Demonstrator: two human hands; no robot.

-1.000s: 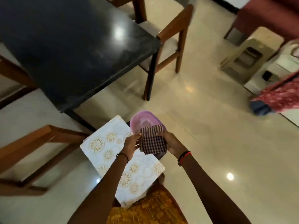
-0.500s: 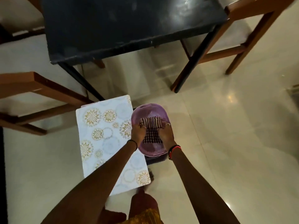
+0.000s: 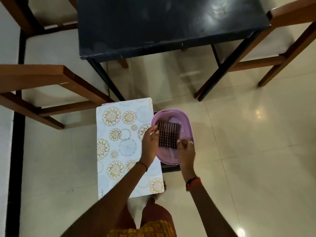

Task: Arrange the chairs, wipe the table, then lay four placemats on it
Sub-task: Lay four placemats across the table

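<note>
- Resting in the basin, the cloth has the left hand at its left edge, fingers loosely spread.
- Right hand at its near corner, blurred; grip cannot be told.
- Placemat just left of the basin.
- Table beyond, bare, chairs beside it.

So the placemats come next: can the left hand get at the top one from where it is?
Probably yes. The left hand is beside the placemat stack, whose patterned top is bare apart from the forearm crossing it; it only has to leave the cloth.
</note>
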